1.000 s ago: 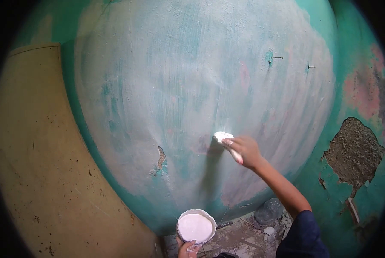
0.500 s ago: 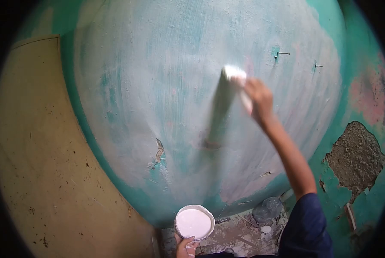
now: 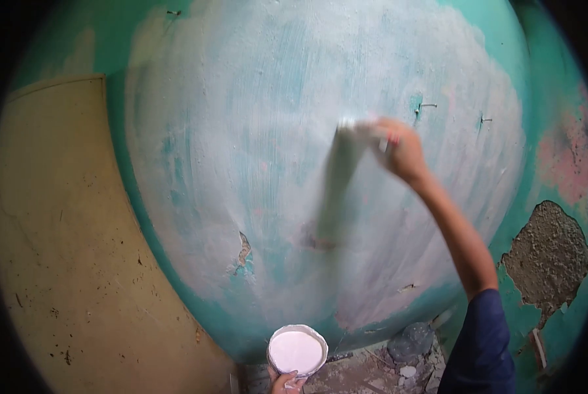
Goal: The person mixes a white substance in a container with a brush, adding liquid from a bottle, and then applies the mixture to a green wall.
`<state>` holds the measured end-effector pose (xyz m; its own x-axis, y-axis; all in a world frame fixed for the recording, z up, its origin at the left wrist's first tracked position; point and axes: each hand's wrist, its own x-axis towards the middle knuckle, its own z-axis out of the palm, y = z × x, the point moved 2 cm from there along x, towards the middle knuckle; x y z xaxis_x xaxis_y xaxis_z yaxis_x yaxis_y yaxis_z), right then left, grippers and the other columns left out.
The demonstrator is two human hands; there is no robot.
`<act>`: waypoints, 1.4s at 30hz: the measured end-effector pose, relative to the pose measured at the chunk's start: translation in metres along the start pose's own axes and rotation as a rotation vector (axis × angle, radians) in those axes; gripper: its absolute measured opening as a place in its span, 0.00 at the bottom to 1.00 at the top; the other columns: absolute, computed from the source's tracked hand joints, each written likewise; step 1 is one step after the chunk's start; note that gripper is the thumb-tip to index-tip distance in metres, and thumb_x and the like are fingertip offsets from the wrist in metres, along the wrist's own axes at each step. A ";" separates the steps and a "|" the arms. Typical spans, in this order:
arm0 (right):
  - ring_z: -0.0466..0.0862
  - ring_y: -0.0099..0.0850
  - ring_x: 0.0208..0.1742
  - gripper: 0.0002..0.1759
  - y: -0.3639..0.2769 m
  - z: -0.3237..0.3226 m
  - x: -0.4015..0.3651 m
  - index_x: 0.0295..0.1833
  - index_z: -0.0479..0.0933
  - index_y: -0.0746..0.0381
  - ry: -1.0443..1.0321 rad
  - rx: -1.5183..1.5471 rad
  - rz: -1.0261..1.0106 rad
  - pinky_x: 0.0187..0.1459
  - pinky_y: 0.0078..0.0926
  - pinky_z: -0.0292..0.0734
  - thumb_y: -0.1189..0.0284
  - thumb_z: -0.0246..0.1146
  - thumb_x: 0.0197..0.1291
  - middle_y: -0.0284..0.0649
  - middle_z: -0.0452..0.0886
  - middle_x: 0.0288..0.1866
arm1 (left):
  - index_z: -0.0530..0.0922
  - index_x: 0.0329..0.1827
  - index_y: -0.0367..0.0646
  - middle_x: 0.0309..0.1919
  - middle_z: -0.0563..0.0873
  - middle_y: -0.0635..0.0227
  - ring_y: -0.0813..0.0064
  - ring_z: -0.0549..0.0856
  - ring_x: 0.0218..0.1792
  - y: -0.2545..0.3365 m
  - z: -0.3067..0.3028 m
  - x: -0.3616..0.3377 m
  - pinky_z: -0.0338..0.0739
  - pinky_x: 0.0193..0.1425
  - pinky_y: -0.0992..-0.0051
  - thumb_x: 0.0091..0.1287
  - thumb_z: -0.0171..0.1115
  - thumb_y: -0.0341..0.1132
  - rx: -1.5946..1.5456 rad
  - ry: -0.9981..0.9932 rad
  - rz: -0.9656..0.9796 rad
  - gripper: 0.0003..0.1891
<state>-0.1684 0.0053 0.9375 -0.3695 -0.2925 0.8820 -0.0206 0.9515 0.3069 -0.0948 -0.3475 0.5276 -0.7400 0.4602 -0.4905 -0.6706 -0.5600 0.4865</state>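
My right hand (image 3: 399,148) is closed around the handle of a paintbrush (image 3: 356,126), its white-coated bristles against the wall (image 3: 274,151). The wall is green, with streaky white paint over most of its middle. Motion blurs the brush a little, and its shadow falls down the wall below it. Low in the view, my left hand (image 3: 285,381) grips the near rim of a round bucket (image 3: 298,352) of white paint. Paint smears show on the left fingers.
Two nails (image 3: 427,106) stick out of the wall at the right. A tan panel (image 3: 77,230) stands at the left. Bare plaster (image 3: 546,256) shows on the right wall. Debris and a grey rounded object (image 3: 412,341) lie on the floor below.
The view has tilted up slightly, so the wall and bucket sit lower. My right hand has turned, and the brush now points more to the left. The left hand still holds the bucket.
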 end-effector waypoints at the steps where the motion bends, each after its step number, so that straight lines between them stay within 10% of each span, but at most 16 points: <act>1: 0.84 0.37 0.39 0.13 0.012 -0.014 0.035 0.48 0.85 0.52 0.077 -0.041 -0.011 0.38 0.33 0.80 0.71 0.66 0.55 0.38 0.85 0.38 | 0.68 0.65 0.33 0.53 0.80 0.52 0.54 0.80 0.57 0.000 0.004 -0.002 0.77 0.64 0.52 0.59 0.59 0.23 -0.014 0.010 0.017 0.28; 7: 0.83 0.34 0.37 0.17 -0.003 -0.002 0.024 0.52 0.81 0.51 0.199 -0.362 -0.200 0.32 0.31 0.78 0.68 0.63 0.55 0.35 0.83 0.36 | 0.59 0.74 0.49 0.59 0.76 0.54 0.55 0.79 0.58 -0.016 -0.001 0.018 0.79 0.61 0.47 0.58 0.58 0.19 -0.156 0.012 -0.002 0.38; 13: 0.83 0.31 0.38 0.19 -0.082 0.047 -0.128 0.51 0.82 0.55 -0.307 0.027 -0.275 0.35 0.30 0.79 0.72 0.65 0.49 0.33 0.84 0.38 | 0.60 0.74 0.51 0.58 0.77 0.54 0.56 0.80 0.56 -0.023 -0.007 0.030 0.80 0.60 0.48 0.58 0.59 0.20 -0.154 -0.013 -0.063 0.38; 17: 0.83 0.41 0.39 0.17 -0.039 0.044 -0.088 0.47 0.83 0.52 -0.381 0.143 -0.053 0.40 0.38 0.78 0.72 0.66 0.48 0.38 0.82 0.37 | 0.57 0.75 0.55 0.61 0.74 0.53 0.53 0.79 0.57 -0.018 0.002 0.024 0.81 0.59 0.47 0.57 0.59 0.19 -0.100 0.003 -0.047 0.41; 25: 0.86 0.35 0.35 0.10 0.056 -0.052 0.132 0.43 0.87 0.51 0.130 -0.074 -0.038 0.35 0.31 0.81 0.66 0.61 0.65 0.36 0.87 0.41 | 0.56 0.76 0.55 0.63 0.73 0.55 0.53 0.78 0.60 -0.021 0.012 0.027 0.81 0.58 0.49 0.57 0.59 0.19 -0.137 -0.002 -0.005 0.42; 29: 0.83 0.32 0.38 0.12 0.035 -0.027 0.086 0.46 0.82 0.52 0.115 -0.358 -0.239 0.31 0.32 0.79 0.70 0.64 0.55 0.36 0.84 0.35 | 0.58 0.75 0.55 0.63 0.73 0.56 0.54 0.77 0.60 -0.024 0.016 0.028 0.81 0.58 0.49 0.58 0.59 0.20 -0.160 -0.007 -0.021 0.40; 36: 0.84 0.36 0.39 0.14 -0.034 0.014 -0.043 0.48 0.83 0.55 -0.361 0.078 -0.258 0.39 0.34 0.81 0.72 0.62 0.55 0.37 0.84 0.40 | 0.58 0.74 0.53 0.62 0.73 0.56 0.54 0.78 0.60 -0.034 0.011 0.032 0.81 0.58 0.49 0.58 0.59 0.20 -0.130 0.031 -0.039 0.39; 42: 0.84 0.39 0.41 0.10 0.044 -0.039 0.103 0.47 0.85 0.50 0.122 0.047 -0.068 0.42 0.36 0.80 0.64 0.60 0.65 0.40 0.85 0.42 | 0.57 0.75 0.53 0.64 0.72 0.56 0.55 0.77 0.61 -0.031 0.021 0.027 0.81 0.59 0.52 0.59 0.59 0.20 -0.084 -0.012 -0.015 0.40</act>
<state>-0.1710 0.0135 1.0561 -0.2497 -0.3633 0.8976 -0.0868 0.9316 0.3530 -0.0949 -0.3031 0.5149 -0.7310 0.4771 -0.4879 -0.6753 -0.6084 0.4170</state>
